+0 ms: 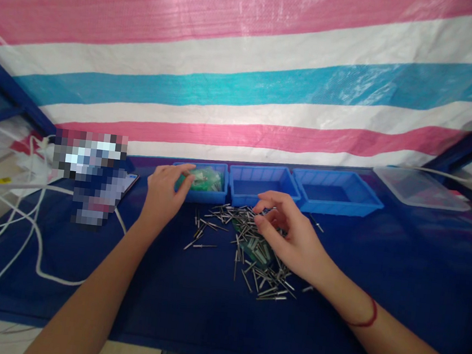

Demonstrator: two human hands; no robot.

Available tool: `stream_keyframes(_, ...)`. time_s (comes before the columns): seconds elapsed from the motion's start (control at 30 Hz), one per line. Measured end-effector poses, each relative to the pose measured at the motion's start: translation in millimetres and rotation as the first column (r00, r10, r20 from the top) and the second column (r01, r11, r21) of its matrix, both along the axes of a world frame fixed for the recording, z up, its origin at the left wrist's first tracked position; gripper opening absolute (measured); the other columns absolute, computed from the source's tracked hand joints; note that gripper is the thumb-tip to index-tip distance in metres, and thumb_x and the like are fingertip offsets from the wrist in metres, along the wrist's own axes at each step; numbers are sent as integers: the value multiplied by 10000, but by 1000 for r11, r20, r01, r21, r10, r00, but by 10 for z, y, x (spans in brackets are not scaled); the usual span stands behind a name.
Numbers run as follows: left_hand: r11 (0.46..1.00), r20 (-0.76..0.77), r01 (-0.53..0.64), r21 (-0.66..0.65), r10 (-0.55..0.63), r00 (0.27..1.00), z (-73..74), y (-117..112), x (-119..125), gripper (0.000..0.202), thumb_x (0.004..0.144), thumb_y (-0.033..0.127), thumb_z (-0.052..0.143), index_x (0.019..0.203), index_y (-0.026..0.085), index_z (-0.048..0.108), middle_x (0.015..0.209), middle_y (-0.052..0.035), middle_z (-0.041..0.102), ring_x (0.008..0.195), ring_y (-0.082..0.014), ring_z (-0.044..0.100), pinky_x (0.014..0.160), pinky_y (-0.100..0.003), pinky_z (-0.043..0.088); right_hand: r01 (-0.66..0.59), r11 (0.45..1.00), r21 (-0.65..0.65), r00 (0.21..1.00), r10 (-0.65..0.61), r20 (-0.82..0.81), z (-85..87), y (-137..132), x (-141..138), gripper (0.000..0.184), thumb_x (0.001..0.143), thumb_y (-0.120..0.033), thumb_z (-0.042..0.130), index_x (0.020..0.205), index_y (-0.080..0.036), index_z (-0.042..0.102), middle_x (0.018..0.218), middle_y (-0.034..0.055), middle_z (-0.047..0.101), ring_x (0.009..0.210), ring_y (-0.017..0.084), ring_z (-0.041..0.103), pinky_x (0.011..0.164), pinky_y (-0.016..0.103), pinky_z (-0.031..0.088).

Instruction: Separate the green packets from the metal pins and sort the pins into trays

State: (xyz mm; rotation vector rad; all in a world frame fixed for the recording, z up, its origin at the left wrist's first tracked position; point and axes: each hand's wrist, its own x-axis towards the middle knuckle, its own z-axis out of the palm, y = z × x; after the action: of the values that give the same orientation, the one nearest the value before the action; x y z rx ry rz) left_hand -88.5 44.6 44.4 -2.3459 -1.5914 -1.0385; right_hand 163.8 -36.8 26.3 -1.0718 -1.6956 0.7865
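Note:
A loose pile of metal blind rivets (266,287) lies on the blue table, spread around a dark green patch with pale pieces on it. My right hand (287,231) is over the pile's upper right side, fingers curled, with thumb and index tips close together. Whether a rivet sits between those tips I cannot make out. My left hand (166,189) is at the left blue bin (206,197), its thumb and fingers apart over the bin's left side. In that bin lies a clear bag with green contents (210,180).
A middle blue bin (259,200) and a right blue bin (339,207) continue the row. A clear plastic lid (424,190) lies at the back right. White cables (39,257) and a phone (130,183) are on the left. Striped sheeting (245,95) hangs behind.

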Motion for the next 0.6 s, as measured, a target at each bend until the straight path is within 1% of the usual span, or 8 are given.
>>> stream_keyframes(0.1, 1000, -14, -10, 3, 10, 1000, 9, 20, 72, 252, 882, 300, 548, 1115, 237, 617, 950, -39, 692, 958, -232, 571, 865, -351, 377, -11, 1000, 5, 1000, 10, 23, -7, 4, -2, 284, 901, -282, 509, 1172, -250, 428, 1000, 35, 545, 675, 111, 554, 543, 247, 453)
stream_keyframes(0.27, 997, -55, -69, -27, 67, 996, 104, 156, 200, 181, 882, 295, 546, 1027, 250, 644, 868, -28, 693, 884, -240, 555, 769, -333, 346, -31, 1000, 3, 998, 31, 54, -5, -9, -8, 305, 899, -284, 502, 1188, -242, 415, 1006, 47, 550, 677, 117, 560, 513, 243, 449)
stream_keyframes(0.4, 995, -165, -96, -35, 89, 982, 181, 288, 323, 169, 875, 333, 556, 960, 253, 679, 871, -50, 691, 925, -281, 506, 760, -363, 325, -3, 1000, 7, 997, 2, 76, 23, 17, 17, 297, 886, -270, 510, 1171, -230, 435, 999, 48, 565, 678, 120, 559, 535, 251, 454)
stream_keyframes(0.47, 992, -242, -116, -49, 101, 965, 185, 334, 376, 175, 866, 357, 568, 909, 243, 694, 921, -69, 681, 958, -304, 484, 765, -386, 325, 26, 999, 26, 992, -29, 123, 47, 56, 63, 224, 873, -224, 505, 1097, -215, 489, 925, 33, 586, 665, 122, 551, 557, 256, 446)
stream_keyframes(0.5, 991, -272, -126, -53, 107, 956, 181, 347, 395, 182, 865, 363, 569, 898, 239, 698, 947, -77, 673, 970, -311, 476, 768, -396, 328, 27, 999, 45, 985, -35, 167, 62, 78, 95, 168, 860, -185, 496, 1024, -205, 524, 869, 24, 591, 658, 125, 544, 565, 259, 435)
stream_keyframes(0.53, 990, -290, -132, -48, 113, 950, 176, 353, 408, 191, 867, 366, 566, 909, 236, 699, 972, -84, 665, 979, -315, 471, 771, -404, 333, 12, 998, 69, 975, -27, 223, 79, 99, 130, 127, 841, -140, 484, 934, -197, 550, 823, 19, 591, 662, 128, 540, 579, 262, 423)
stream_keyframes(0.6, 993, -285, -119, -3, 113, 952, 169, 335, 417, 224, 877, 373, 555, 994, 236, 688, 1019, -94, 646, 1000, -315, 465, 779, -411, 345, -74, 990, 124, 931, 24, 363, 117, 127, 199, 141, 783, -69, 478, 779, -183, 560, 807, 28, 587, 721, 142, 538, 651, 282, 416)
